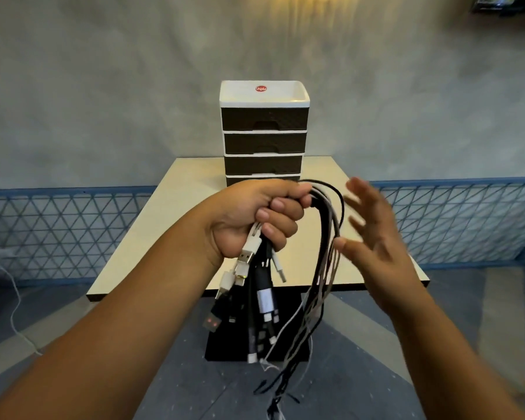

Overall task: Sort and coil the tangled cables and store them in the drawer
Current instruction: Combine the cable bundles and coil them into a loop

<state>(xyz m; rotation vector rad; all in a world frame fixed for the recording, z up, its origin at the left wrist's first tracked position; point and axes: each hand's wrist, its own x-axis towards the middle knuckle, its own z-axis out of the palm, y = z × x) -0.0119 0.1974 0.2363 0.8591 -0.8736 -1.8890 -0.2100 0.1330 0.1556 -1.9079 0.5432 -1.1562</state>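
Inside left hand (252, 216) fist: cables (322, 268) bunched, hanging; right hand (373, 234) beside.

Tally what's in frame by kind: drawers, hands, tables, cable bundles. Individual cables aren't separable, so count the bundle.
Drawer fronts in the drawer unit, all closed: 4 (lowest partly hidden)
Hands: 2, left hand gripping, right hand open
Table: 1
Cable bundle, black and white mixed: 1
Total: 8
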